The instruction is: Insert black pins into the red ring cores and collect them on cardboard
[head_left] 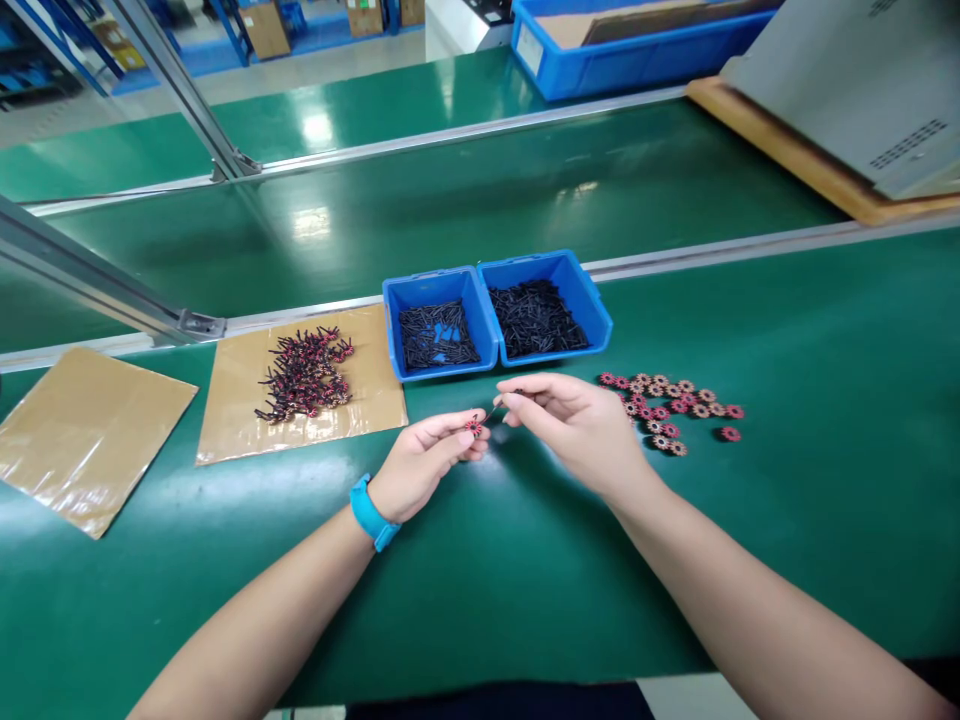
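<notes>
My left hand (420, 465), wearing a turquoise wristband (373, 514), pinches a small red wound motor stator (473, 428) between thumb and fingers. Close to its right, my right hand (581, 430) is closed on a thin dark piece (493, 411) that reaches toward the stator; whether it is a wire or a sleeve, I cannot tell. Behind the hands stand two blue bins, the left bin (442, 374) and the right bin (598, 310), both holding many short black tubes (536, 318). Loose red and copper-coloured stators (679, 405) lie right of my right hand.
On a brown film-covered sheet (240, 400) rests a pile of stators with black leads (306, 375). Another brown sheet (97, 430) lies far left. Metal frame posts (97, 270) rise at left. Beyond the rail are a large blue crate (637, 65) and a grey metal case (862, 90).
</notes>
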Motion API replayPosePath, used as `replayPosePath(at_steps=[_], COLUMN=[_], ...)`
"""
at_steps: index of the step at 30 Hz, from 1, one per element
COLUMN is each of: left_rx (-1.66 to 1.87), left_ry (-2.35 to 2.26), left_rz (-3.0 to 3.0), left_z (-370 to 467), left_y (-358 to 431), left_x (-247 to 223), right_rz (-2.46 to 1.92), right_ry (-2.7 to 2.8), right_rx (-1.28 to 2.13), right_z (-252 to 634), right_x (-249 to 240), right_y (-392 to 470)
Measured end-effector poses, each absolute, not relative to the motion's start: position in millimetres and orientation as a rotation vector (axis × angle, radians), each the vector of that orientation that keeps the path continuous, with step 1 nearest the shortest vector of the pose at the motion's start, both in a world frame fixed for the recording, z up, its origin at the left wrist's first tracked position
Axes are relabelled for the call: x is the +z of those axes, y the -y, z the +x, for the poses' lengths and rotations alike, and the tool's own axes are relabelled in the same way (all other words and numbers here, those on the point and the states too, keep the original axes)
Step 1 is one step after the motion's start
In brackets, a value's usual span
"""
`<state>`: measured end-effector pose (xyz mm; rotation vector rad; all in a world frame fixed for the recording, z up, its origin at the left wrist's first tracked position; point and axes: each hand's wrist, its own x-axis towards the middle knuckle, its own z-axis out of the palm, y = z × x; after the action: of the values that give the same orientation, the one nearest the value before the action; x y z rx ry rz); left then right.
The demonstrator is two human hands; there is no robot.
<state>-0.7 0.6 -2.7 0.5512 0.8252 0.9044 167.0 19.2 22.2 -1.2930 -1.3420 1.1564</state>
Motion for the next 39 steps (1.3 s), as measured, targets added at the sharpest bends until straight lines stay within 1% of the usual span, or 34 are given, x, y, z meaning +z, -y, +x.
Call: replayPosePath(at_steps=[18,26,33,39], left_rx=[0.912,0.919,0.923,0.937], left_ry=[-0.816,-0.819,-0.822,-0.839], left_rz=[0.531,0.538,0.538,0.527], left_z=[-0.4,-0.6,0.0,0.5], left_y=[-1.0,-0.8,-1.2,-1.6], left_x=[-2.5,-2.9,-3.7,-2.2], right_rz=[-1.287,-1.217,-1.24,-1.226], right_ry=[1.335,1.372,1.369,1.344], right_rx=[1.23,1.134,1.101,1.174], right_z=[166.0,162.9,162.1,161.2], right_x=[24.6,18.1,21.7,21.2], right_y=[-18.5,-15.6,-13.4,-12.7])
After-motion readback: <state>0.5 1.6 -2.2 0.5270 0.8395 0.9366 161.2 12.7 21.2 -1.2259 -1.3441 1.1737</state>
